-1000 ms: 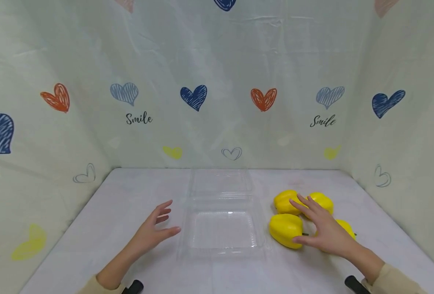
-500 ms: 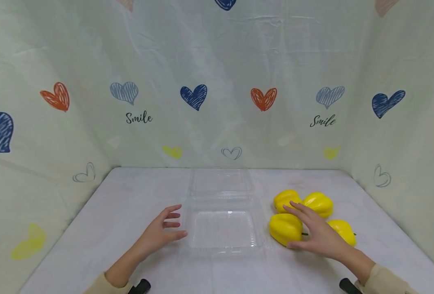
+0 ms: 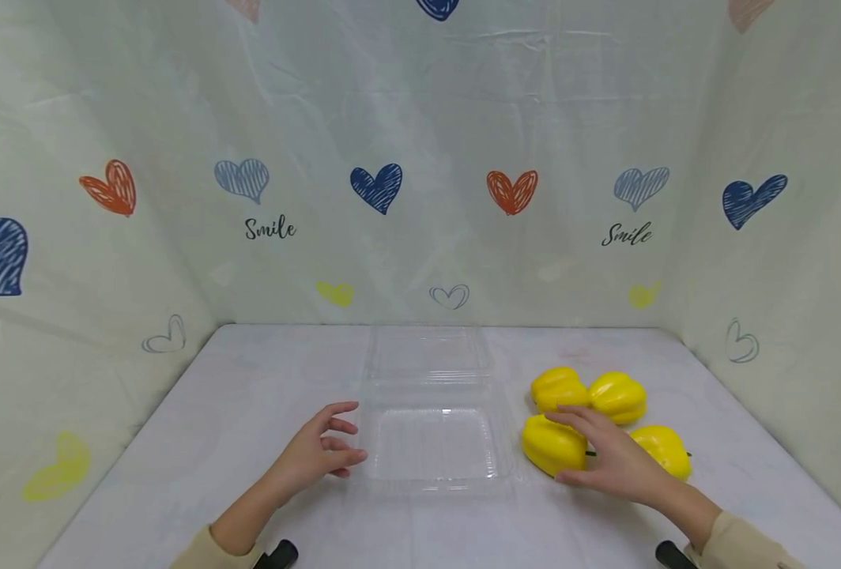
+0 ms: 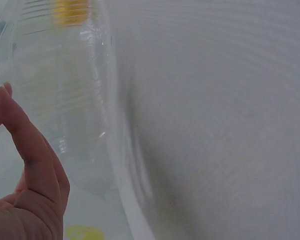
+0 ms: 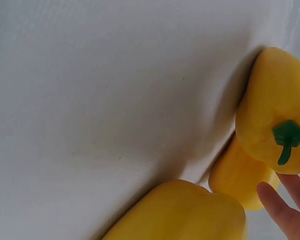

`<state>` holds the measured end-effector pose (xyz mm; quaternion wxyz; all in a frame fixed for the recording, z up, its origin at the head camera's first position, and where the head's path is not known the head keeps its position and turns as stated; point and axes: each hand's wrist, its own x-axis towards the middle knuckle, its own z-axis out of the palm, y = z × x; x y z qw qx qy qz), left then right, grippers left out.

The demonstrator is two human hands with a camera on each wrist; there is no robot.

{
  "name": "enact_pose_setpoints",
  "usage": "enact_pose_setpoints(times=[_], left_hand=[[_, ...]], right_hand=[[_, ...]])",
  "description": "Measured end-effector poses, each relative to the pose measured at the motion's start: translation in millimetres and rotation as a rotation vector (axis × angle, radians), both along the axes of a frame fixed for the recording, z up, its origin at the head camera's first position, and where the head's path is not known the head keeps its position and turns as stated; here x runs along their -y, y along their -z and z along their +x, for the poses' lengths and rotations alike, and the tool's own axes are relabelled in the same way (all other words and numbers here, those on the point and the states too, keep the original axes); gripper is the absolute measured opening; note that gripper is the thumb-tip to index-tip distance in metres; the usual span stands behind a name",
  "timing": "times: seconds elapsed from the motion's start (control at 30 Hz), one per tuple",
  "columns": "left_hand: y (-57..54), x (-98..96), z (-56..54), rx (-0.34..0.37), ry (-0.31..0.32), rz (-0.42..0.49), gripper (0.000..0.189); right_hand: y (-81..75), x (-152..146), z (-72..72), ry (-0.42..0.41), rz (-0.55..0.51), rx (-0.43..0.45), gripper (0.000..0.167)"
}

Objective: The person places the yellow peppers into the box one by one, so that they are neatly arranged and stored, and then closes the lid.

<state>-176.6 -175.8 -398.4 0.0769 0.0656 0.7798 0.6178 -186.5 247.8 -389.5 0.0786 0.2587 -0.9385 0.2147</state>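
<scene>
My right hand [image 3: 620,462] reaches over the near-left yellow bell pepper [image 3: 552,446], fingers at its far side and thumb at its near side. In the right wrist view this bell pepper [image 5: 262,100] shows its green stem, with fingertips of the right hand [image 5: 295,215] close below; whether they touch it I cannot tell. My left hand [image 3: 310,454] hovers at the left edge of a clear plastic clamshell box [image 3: 435,486], thumb and fingers apart and bent. The left wrist view has the left hand [image 4: 32,175] beside the clear box wall [image 4: 65,100].
Other yellow bell peppers lie around the right hand: one at back left [image 3: 557,387], one at back right [image 3: 618,397], one at right [image 3: 662,449]. The box's lid [image 3: 428,352] lies folded back toward the patterned curtain [image 3: 420,261]. A white cloth covers the table [image 3: 235,411].
My left hand has moved right to the box's edge, its fingers bending more. The right hand has lowered and shifted slightly left onto the near-left bell pepper, its fingers closer around it.
</scene>
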Motion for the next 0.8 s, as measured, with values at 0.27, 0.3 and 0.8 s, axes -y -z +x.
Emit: enact_pose_setpoints(times=[0.27, 0.3, 0.8], left_hand=[[-0.1, -0.5, -0.2, 0.042, -0.005, 0.002, 0.070], [-0.2, -0.6, -0.2, 0.044, -0.005, 0.003, 0.069], [-1.6, -1.1, -0.4, 0.061, -0.004, 0.004, 0.069]], right_hand=[[0.0, -1, -5.5, -0.016, 0.025, 0.014, 0.054], [-0.5, -1, -6.0, -0.014, 0.025, 0.022, 0.054], [-16.0, 2, -7.4, -0.025, -0.005, 0.053, 0.053]])
